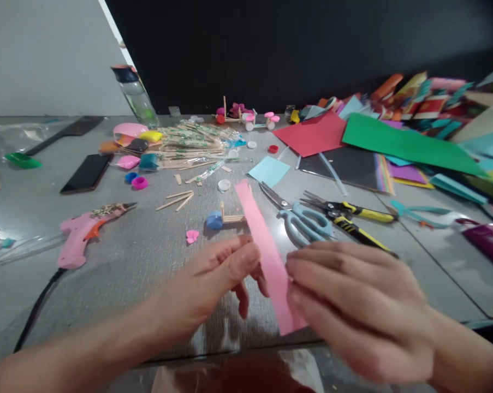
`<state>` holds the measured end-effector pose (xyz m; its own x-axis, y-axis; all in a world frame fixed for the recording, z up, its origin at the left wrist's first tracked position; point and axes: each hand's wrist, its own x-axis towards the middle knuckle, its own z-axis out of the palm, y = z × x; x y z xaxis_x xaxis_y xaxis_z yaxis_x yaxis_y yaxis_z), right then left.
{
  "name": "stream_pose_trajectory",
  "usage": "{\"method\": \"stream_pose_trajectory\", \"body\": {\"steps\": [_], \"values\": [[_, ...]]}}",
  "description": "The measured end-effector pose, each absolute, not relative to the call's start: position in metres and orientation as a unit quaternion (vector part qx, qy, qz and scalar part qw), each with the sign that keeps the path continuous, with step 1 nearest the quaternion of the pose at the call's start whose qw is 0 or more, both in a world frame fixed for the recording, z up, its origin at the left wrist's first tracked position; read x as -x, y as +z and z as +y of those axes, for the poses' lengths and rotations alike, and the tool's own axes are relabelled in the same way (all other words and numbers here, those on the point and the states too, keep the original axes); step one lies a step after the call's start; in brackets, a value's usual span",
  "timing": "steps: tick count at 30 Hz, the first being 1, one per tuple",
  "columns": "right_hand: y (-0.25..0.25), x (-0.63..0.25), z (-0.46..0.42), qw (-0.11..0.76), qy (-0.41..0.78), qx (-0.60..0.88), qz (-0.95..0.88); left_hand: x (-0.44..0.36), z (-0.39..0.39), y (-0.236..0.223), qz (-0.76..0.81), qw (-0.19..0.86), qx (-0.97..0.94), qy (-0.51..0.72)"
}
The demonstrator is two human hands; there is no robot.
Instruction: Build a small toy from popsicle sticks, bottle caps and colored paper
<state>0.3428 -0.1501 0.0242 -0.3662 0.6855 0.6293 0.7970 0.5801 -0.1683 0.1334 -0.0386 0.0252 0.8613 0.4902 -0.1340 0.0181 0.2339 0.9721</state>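
A strip of pink paper (266,259) is held up between my two hands above the near edge of the table. My left hand (225,267) pinches its left edge with thumb and fingers. On the right edge, lower down, my right hand (352,300) has its fingers closed on the paper; its thumb is hidden and the hand is a little blurred. Just beyond the strip lies a small wooden-stick piece (233,218) with a blue wheel-like part (214,220), partly covered by the paper. A pink paper flower shape (192,236) rests near my left hand.
Blue-handled scissors (306,218) and yellow-black pliers (348,213) lie beyond my right hand. To the left are a pink glue gun (76,234) with its cord and a phone (86,173). Coloured sheets (405,142), bundled sticks (197,136) and a water bottle (135,95) stand farther back.
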Motion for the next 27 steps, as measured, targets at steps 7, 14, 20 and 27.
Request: {"method": "stream_pose_trajectory", "body": {"steps": [7, 14, 20, 27], "values": [[0.009, -0.351, -0.118, 0.313, -0.262, 0.306, -0.86, -0.13, -0.036, 0.011, 0.234, 0.786, -0.509, 0.263], [-0.012, -0.392, -0.1, -0.012, -0.228, 0.635, -0.738, -0.115, -0.019, 0.009, 0.238, 0.767, -0.488, 0.343], [-0.028, -0.408, -0.097, -0.057, -0.179, 0.654, -0.733, -0.116, -0.012, -0.002, 0.235, 0.761, -0.477, 0.371], [-0.017, -0.401, -0.098, -0.029, -0.09, 0.751, -0.653, -0.114, -0.008, -0.008, 0.259, 0.734, -0.484, 0.401]]}}
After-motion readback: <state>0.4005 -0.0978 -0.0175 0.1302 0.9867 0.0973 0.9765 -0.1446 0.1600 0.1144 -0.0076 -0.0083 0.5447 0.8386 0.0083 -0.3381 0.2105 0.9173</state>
